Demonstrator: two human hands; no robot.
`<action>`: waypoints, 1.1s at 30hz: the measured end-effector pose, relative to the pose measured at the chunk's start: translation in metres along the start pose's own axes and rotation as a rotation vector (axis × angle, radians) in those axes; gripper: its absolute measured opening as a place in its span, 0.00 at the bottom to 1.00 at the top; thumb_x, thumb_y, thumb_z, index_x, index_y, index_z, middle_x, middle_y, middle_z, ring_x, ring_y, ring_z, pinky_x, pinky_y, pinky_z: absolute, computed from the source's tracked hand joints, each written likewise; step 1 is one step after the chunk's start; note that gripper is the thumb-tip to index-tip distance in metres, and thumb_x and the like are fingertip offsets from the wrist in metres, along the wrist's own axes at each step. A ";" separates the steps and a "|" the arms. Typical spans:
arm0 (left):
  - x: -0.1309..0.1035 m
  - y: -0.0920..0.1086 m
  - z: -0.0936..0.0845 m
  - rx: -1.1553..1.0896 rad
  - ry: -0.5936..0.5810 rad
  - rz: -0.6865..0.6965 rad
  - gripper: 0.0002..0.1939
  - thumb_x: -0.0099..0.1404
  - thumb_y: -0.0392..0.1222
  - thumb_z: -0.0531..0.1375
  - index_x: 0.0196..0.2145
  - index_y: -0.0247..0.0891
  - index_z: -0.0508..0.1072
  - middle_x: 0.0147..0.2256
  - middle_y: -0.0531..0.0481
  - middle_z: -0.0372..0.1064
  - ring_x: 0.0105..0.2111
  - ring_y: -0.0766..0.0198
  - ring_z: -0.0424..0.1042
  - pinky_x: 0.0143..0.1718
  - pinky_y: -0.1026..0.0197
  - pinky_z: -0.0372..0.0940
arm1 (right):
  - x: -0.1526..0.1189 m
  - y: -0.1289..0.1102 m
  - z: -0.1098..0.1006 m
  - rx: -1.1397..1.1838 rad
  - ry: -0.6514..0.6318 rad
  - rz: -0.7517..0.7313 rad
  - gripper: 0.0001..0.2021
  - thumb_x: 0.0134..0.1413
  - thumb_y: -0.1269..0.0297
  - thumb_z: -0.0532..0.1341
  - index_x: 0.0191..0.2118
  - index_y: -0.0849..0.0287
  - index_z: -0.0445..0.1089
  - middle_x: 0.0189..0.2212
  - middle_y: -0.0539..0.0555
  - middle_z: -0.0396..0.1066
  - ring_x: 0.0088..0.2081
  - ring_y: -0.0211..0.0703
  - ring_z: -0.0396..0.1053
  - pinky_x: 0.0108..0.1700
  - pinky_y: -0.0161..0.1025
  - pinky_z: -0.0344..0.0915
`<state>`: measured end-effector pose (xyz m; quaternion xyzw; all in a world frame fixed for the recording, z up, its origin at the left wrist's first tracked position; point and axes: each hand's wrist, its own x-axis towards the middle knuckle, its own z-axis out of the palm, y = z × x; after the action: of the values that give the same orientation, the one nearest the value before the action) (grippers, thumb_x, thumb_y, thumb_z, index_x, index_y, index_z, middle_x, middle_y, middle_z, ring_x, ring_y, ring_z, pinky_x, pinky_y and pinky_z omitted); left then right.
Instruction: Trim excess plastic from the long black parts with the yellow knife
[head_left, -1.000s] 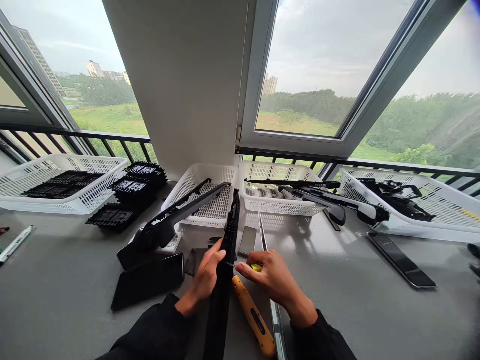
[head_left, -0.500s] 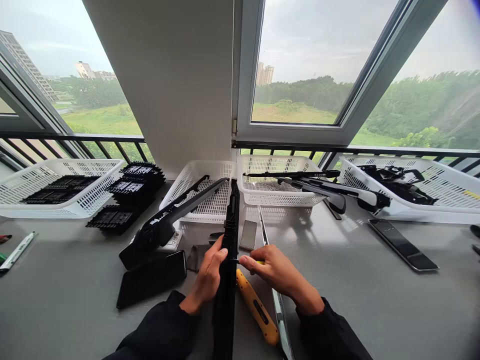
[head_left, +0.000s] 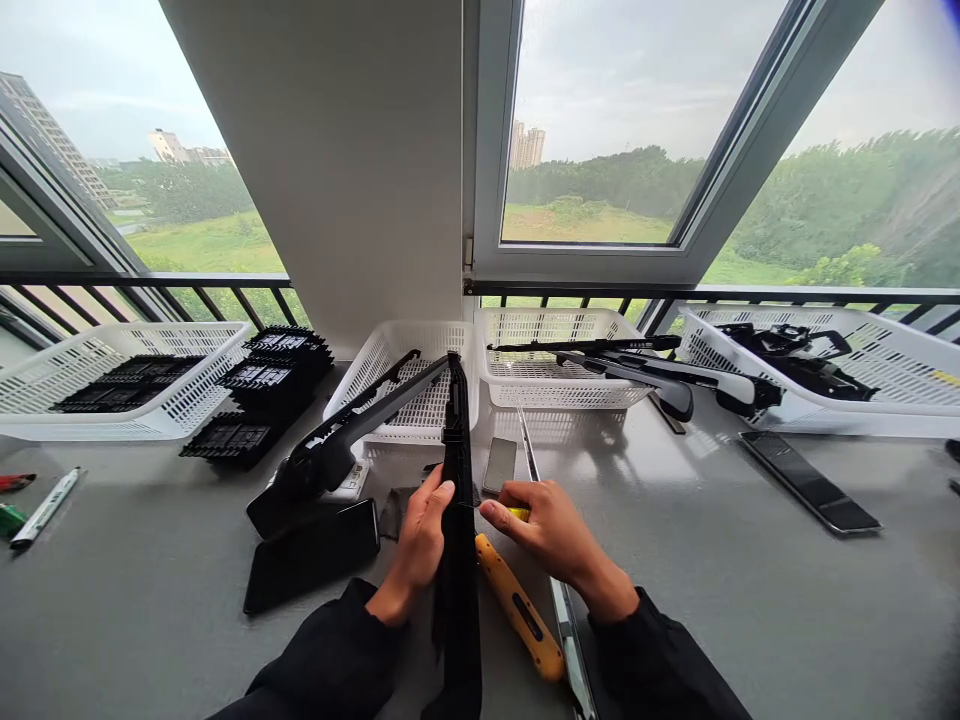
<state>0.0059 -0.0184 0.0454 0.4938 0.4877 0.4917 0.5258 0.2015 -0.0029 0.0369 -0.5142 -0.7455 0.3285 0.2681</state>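
Observation:
A long black plastic trim part [head_left: 459, 600] stretches away from me, its far end over a white basket. My left hand [head_left: 420, 540] is closed around its left side, with the thumb on top. My right hand [head_left: 559, 540] is closed on a yellow-handled tool [head_left: 519, 514], mostly hidden by the fingers. Its thin tip touches or nearly touches the trim part's right edge; I cannot tell which. Just below lies a yellow-orange handle-shaped tool [head_left: 519, 610] with a dark slot. Beside that runs a long metal strip [head_left: 564, 630], partly under my right hand.
White baskets [head_left: 401, 432] line the back of the grey table, some holding black parts. Long trim pieces [head_left: 330, 450] lean at left; others cross a basket [head_left: 562, 398] at right. Black stacked parts [head_left: 281, 375], phones [head_left: 315, 555] [head_left: 810, 482] and a marker [head_left: 46, 508] lie around.
The trim part has turned slightly, its far end shifting left and its near end right. Both hands keep their holds, and the right hand has moved slightly up in view.

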 end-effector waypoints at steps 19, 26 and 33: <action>0.003 -0.001 -0.001 -0.085 -0.097 0.004 0.24 0.72 0.60 0.60 0.46 0.38 0.85 0.40 0.45 0.78 0.43 0.53 0.73 0.51 0.56 0.67 | -0.001 0.004 0.004 -0.016 0.088 0.061 0.35 0.66 0.30 0.56 0.23 0.58 0.64 0.20 0.48 0.61 0.26 0.37 0.55 0.33 0.39 0.46; 0.001 -0.002 -0.001 -0.109 -0.107 -0.010 0.28 0.71 0.64 0.63 0.52 0.37 0.84 0.37 0.46 0.78 0.40 0.53 0.73 0.47 0.56 0.68 | -0.001 0.006 0.000 0.048 -0.015 0.045 0.34 0.64 0.31 0.58 0.22 0.58 0.61 0.20 0.47 0.59 0.26 0.36 0.53 0.31 0.39 0.45; 0.000 -0.003 0.001 -0.121 -0.086 -0.028 0.29 0.71 0.63 0.62 0.54 0.36 0.84 0.48 0.42 0.82 0.51 0.47 0.76 0.57 0.53 0.67 | -0.002 0.004 -0.002 0.053 -0.026 0.059 0.33 0.64 0.32 0.58 0.22 0.58 0.58 0.20 0.48 0.60 0.26 0.37 0.53 0.31 0.39 0.44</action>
<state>0.0068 -0.0186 0.0421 0.4749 0.4409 0.4911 0.5821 0.2058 -0.0034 0.0354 -0.5243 -0.7246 0.3624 0.2621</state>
